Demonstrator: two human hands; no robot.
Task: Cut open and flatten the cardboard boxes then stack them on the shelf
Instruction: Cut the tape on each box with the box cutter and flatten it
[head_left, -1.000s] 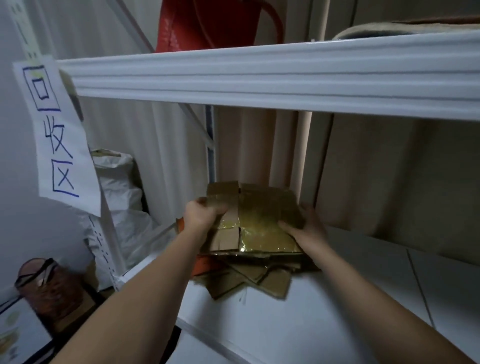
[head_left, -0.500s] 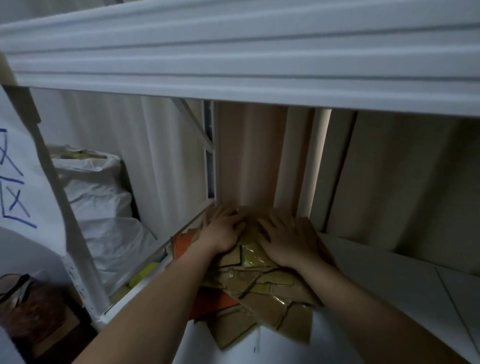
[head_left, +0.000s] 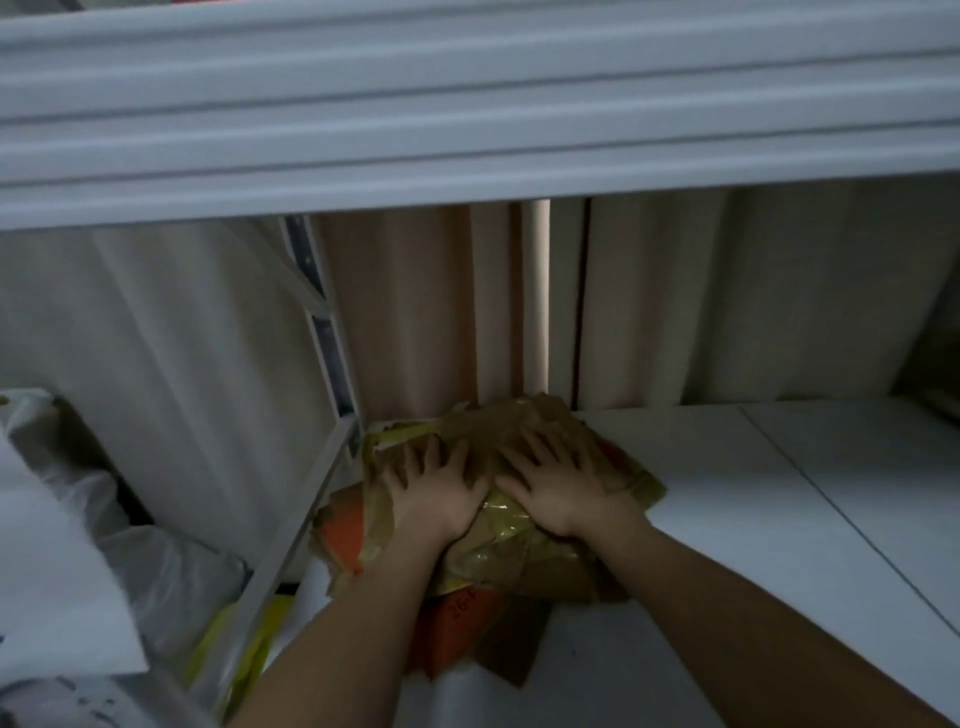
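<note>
We see the flattened cardboard (head_left: 524, 551) lying as a loose pile at the left end of the white shelf (head_left: 779, 519), pushed back until its far edge is touching or nearly touching the beige curtain (head_left: 415, 312) behind. The top sheet is brown with strips of glossy yellowish tape, and orange cardboard (head_left: 343, 535) pokes out from underneath on the left and again at the front edge, where some dark writing shows that we cannot read.

Both hands lie flat on top of the pile, side by side. The left hand (head_left: 434, 493) rests palm down on the left half, its fingers (head_left: 415, 460) straight and spread, gripping nothing. The right hand (head_left: 558, 486) presses down just beside it in the same way, fingers released and fanned out toward the curtain. The thumbs almost meet over a taped patch in the middle.

Above the hands runs the ribbed white beam (head_left: 467, 104) of the next shelf up, filling the top of the view. A white upright post (head_left: 322, 332) stands at the back left corner of the shelf. Beyond the frame to the left we make out white bags (head_left: 171, 571) and something yellow (head_left: 270, 634) low down, possibly plastic wrapping, though the light is too dim to be sure. A white sheet of paper (head_left: 57, 597) hangs at the far left.
</note>
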